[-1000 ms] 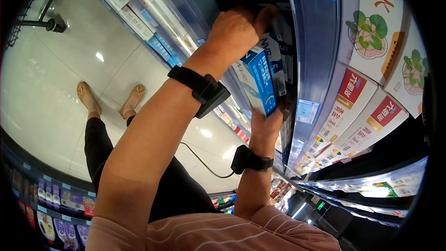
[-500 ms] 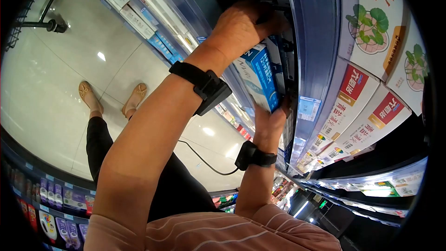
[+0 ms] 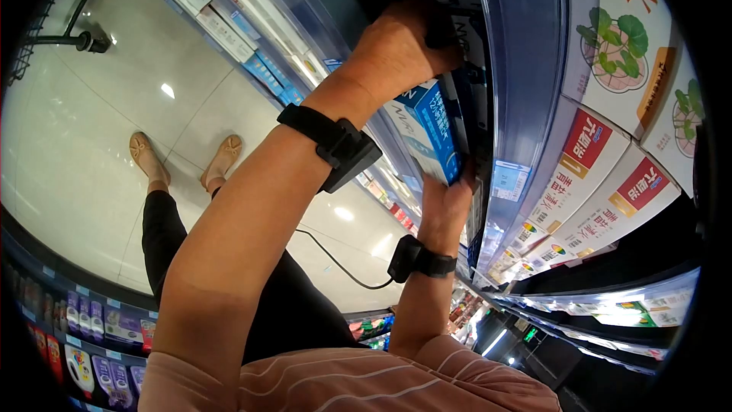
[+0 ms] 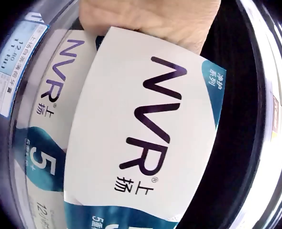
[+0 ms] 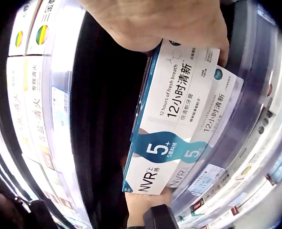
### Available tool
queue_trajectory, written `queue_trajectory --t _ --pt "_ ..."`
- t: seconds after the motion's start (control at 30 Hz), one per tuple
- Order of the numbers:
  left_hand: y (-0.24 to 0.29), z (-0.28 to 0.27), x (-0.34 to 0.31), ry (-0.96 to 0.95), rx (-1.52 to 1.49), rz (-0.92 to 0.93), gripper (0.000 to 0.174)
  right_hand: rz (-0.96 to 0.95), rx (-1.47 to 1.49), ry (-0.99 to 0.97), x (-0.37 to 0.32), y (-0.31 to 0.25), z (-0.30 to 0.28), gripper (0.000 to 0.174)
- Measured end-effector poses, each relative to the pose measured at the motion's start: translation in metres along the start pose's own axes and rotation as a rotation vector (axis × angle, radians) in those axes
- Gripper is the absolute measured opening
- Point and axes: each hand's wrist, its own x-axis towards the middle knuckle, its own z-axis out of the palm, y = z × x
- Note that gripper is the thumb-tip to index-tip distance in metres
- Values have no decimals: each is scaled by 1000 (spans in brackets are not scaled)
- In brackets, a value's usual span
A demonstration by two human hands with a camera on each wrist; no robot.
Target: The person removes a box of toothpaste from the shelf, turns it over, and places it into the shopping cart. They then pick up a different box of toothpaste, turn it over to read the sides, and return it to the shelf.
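Both hands hold a white, teal and blue NVR toothpaste box [image 3: 436, 130] at the shelf's front edge. My left hand [image 3: 396, 49] is at the box's NVR end, its fingers mostly hidden behind the box and in the dark shelf space. At the opposite end, my right hand [image 3: 444, 202] grips the box, thumb beside it. The right wrist view shows the printed face of the box [image 5: 174, 112], with a matching toothpaste box [image 5: 217, 112] partly behind it, along the clear shelf lip [image 5: 236, 109].
Price labels [image 3: 509, 179] line the shelf edges. Larger white toothpaste boxes [image 3: 583, 160] stand on the neighbouring shelf to the right. More boxed goods [image 3: 229, 34] fill a shelf at upper left, above the tiled floor [image 3: 171, 107]. Part of a wheeled wire cart [image 3: 76, 40] shows at far left.
Both hands and the toothpaste box have shifted slightly right, toward the shelf. The left hand reaches a little further into the dark shelf space. The grip of the right hand looks the same.
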Motion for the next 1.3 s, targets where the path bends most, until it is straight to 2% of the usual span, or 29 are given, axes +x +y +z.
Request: queue_trajectory --t 0.1,0.23,0.3,0.4,0.47,0.53,0.57,0.63,0.7,0.77,0.8,0.83,0.9,0.93,0.97,1.1,1.3 --pt "-5 3 -3 105 16 71 29 -15 -45 -57 -2 1 0 49" --pt "-10 0 -1 83 18 81 19 -8 -52 -44 2 3 -8 48" --pt "-9 -1 -2 144 -19 96 16 -4 -74 -9 2 3 -5 48" --pt "-9 0 -4 254 -128 51 19 -5 75 -9 9 7 -17 44" --pt "-8 0 -4 315 -193 -14 23 -163 -310 -79 14 14 -36 47" --pt "-10 1 -3 355 -272 -55 27 -278 -622 -113 9 12 -32 51" --pt "-9 0 -2 364 -319 -61 29 -317 -740 -113 3 8 -29 54" --pt "-3 -3 -4 356 -390 -64 33 -313 -797 -80 0 5 -24 57" --pt "3 -9 -16 320 -433 -52 36 -259 -705 -46 3 6 -28 56" --pt "2 -15 -33 207 -203 112 38 -261 -693 -67 7 10 -33 52" --pt "0 -17 -42 150 -88 192 38 -225 -591 -67 7 10 -29 49" --pt "-2 -18 -50 51 47 242 51 -189 -487 -63 6 9 -24 47" --pt "-2 -11 -64 83 184 337 62 -18 -48 -12 4 5 -7 46" --pt "-4 -8 -68 101 254 383 68 -4 -67 -15 2 2 -1 47" --pt "-8 -6 -68 102 250 384 75 10 -85 -18 0 -1 5 50" --pt "-10 -5 -67 79 145 328 74 28 -113 -5 -1 -2 9 52" --pt "-10 -10 -61 58 108 285 74 38 -55 -126 2 -2 21 57"
